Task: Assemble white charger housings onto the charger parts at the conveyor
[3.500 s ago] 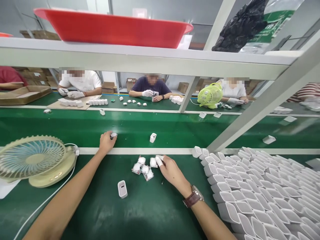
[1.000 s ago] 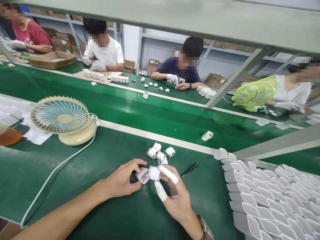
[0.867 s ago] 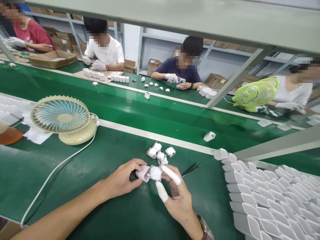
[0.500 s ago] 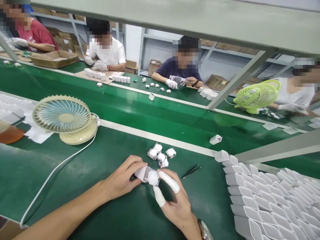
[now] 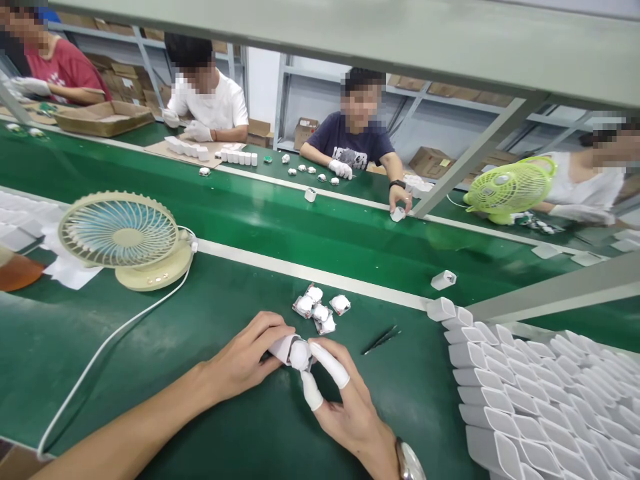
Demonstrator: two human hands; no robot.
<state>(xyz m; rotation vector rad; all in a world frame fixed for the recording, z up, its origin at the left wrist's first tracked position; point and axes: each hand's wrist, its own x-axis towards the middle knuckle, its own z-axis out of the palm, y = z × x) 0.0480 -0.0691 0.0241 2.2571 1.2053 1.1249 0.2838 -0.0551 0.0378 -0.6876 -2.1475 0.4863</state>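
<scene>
My left hand (image 5: pixel 255 350) grips a white housing (image 5: pixel 281 348), its open end facing right. At that opening, my right hand (image 5: pixel 340 383) pinches a small round white part (image 5: pixel 300 355) between thumb and forefinger, both in white finger covers. The round part sits partly inside the housing's mouth. Just beyond my hands lies a small cluster of similar white parts (image 5: pixel 314 303), with one more (image 5: pixel 341 305) beside it. Black tweezers (image 5: pixel 381 340) rest on the green table to the right.
Many white housings (image 5: pixel 530 393) stand stacked at the right. A beige fan (image 5: pixel 125 237) with a white cable is at the left. Beyond the table edge, a green belt (image 5: pixel 280 227) carries a housing (image 5: pixel 443 279). Several people sit across it, one reaching to the belt.
The round part has moved left, closer into the housing, with my right hand. Across the belt, a person has stretched an arm out and holds a white piece over the belt. Housings on the belt shifted right.
</scene>
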